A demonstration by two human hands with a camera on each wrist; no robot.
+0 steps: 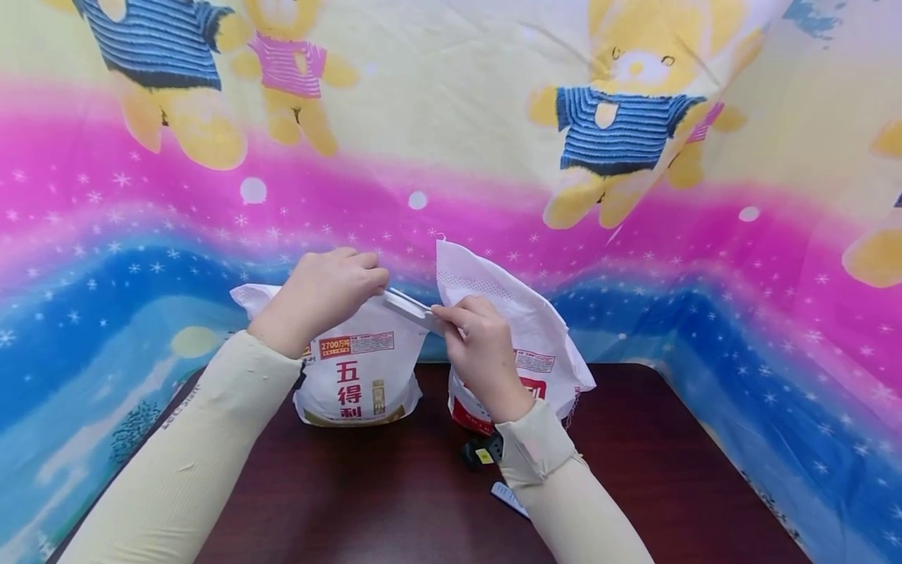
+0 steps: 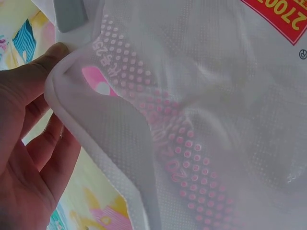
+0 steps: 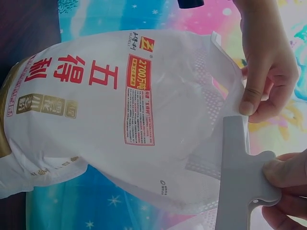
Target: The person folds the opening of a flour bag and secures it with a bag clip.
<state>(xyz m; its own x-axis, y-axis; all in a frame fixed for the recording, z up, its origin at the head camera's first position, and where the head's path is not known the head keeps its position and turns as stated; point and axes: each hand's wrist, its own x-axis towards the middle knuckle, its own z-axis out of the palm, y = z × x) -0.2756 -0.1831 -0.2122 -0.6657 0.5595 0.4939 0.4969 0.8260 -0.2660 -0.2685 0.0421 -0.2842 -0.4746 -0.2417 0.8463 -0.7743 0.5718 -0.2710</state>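
A white flour bag with red lettering stands upright on the table at the left. My left hand is at its top; in the left wrist view, thumb and fingers pinch the folded upper edge. A long pale grey bag clip lies across the bag's mouth, close beside the left fingertips. By the clip's tab, my right hand holds it between thumb and fingers. The bag's lower left side is partly hidden by the left arm in the head view.
A second white flour bag, its top loose and raised, stands just right of the first, partly behind my right hand. A small pale blue ridged object lies by the right forearm on the dark brown table. Bear-patterned cloth hangs around the table.
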